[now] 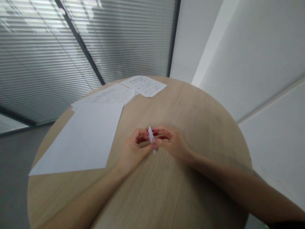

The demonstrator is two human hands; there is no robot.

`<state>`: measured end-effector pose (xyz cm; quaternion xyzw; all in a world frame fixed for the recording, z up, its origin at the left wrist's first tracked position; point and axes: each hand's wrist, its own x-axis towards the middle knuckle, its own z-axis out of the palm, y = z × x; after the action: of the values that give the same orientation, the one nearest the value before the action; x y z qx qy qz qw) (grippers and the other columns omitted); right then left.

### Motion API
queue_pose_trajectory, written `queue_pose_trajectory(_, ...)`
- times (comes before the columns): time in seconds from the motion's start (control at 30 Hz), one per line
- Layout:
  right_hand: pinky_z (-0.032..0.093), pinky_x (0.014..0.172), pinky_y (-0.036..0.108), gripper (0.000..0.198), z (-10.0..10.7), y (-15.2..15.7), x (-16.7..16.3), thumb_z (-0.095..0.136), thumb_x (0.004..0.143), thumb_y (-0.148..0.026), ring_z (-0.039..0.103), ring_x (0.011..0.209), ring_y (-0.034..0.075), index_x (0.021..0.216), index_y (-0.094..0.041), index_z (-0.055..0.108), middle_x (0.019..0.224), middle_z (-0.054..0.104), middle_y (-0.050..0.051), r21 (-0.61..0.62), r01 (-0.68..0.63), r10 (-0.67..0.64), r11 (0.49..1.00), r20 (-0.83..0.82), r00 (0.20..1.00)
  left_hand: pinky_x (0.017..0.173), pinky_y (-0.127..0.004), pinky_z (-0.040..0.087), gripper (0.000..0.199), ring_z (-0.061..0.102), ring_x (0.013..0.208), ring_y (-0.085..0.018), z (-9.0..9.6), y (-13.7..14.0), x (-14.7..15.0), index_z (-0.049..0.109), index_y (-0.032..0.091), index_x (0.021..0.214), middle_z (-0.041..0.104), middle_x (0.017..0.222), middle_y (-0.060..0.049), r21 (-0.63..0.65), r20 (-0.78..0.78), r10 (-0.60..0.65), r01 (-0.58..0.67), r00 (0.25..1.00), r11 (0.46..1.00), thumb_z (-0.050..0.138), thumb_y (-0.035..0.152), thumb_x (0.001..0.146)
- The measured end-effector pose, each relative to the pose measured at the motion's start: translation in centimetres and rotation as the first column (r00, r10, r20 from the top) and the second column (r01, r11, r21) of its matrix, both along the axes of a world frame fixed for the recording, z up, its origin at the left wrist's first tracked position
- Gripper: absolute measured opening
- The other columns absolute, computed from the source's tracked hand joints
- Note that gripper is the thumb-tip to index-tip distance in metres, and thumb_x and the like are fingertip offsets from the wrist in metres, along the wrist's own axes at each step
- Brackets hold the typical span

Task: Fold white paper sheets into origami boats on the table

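A small folded piece of white paper (151, 135) is pinched between both hands above the middle of the round wooden table (186, 105). My left hand (135, 144) grips it from the left, thumb and fingers closed on its edge. From the right, my right hand (170, 140) pinches the same paper with thumb and fingertips. The paper stands on edge, narrow, with a pointed end showing below the thumbs. Fingers cover part of it, so its full folded shape is hidden.
A large blank white sheet (83, 140) lies left of my left hand. Behind it are printed sheets (114, 93) and another printed page (145, 85) near the far edge. Window blinds (133, 41) stand beyond the table, with a white wall (257, 47) at right.
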<state>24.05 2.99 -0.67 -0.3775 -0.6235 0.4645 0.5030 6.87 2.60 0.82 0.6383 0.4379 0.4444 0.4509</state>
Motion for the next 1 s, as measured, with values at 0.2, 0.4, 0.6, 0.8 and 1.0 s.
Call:
queue_pose_trajectory(0.2, 0.061, 0.074, 0.032, 0.030, 0.0, 0.1, 0.3, 0.071, 0.078, -0.026, 0.073, 0.086, 0.018, 0.108, -0.022, 0.069, 0.102, 0.075, 0.005, 0.033, -0.012, 0.011, 0.999, 0.035, 0.999, 0.073, -0.031, 0.055, 0.031, 0.065, 0.077, -0.015, -0.1, 0.2, -0.1, 0.056, 0.019, 0.088, 0.066, 0.083, 0.000, -0.018, 0.032, -0.039, 0.039, 0.999, 0.999, 0.080, 0.025, 0.069)
queue_pose_trajectory(0.4, 0.062, 0.072, 0.030, 0.033, 0.1, 0.1, 0.6, 0.065, 0.080, -0.018, 0.073, 0.088, 0.018, 0.113, -0.021, 0.067, 0.100, 0.075, 0.006, 0.072, -0.014, 0.009, 0.997, 0.067, 0.998, 0.072, -0.030, 0.055, 0.028, 0.067, 0.076, -0.015, -0.2, 0.3, -0.1, 0.054, 0.019, 0.092, 0.069, 0.084, -0.001, -0.061, 0.088, -0.090, 0.096, 0.992, 0.994, 0.075, 0.025, 0.074)
queue_pose_trajectory(0.6, 0.061, 0.073, 0.029, 0.034, -0.3, 0.2, 0.6, 0.062, 0.079, -0.014, 0.073, 0.080, 0.016, 0.111, -0.022, 0.068, 0.098, 0.076, 0.005, 0.249, 0.048, -0.099, 0.967, 0.197, 0.976, 0.071, -0.030, 0.055, 0.026, 0.069, 0.081, -0.017, -0.4, 0.4, -0.1, 0.055, 0.019, 0.098, 0.070, 0.088, -0.004, -0.041, 0.091, -0.097, 0.101, 0.991, 0.994, 0.070, 0.027, 0.079)
queue_pose_trajectory(0.8, 0.059, 0.071, 0.029, 0.035, -0.8, 0.2, 0.8, 0.060, 0.076, -0.010, 0.072, 0.076, 0.016, 0.106, -0.024, 0.069, 0.091, 0.076, 0.002, 0.364, 0.108, -0.220, 0.925, 0.280, 0.934, 0.077, -0.034, 0.055, 0.023, 0.069, 0.088, -0.020, -0.5, 0.6, -0.6, 0.058, 0.019, 0.104, 0.071, 0.098, -0.007, 0.034, -0.043, -0.126, 0.128, 0.991, 0.991, 0.064, 0.028, 0.084)
queue_pose_trajectory(1.0, 0.057, 0.074, 0.030, 0.034, -0.5, 0.1, 1.0, 0.057, 0.075, -0.006, 0.072, 0.078, 0.017, 0.102, -0.022, 0.068, 0.092, 0.076, 0.004, 0.340, 0.084, -0.220, 0.937, 0.386, 0.896, 0.074, -0.035, 0.052, 0.023, 0.069, 0.086, -0.022, 0.1, 0.7, -1.3, 0.062, 0.021, 0.108, 0.073, 0.098, -0.005, 0.149, -0.350, -0.104, 0.165, 0.931, 0.975, 0.057, 0.027, 0.087)
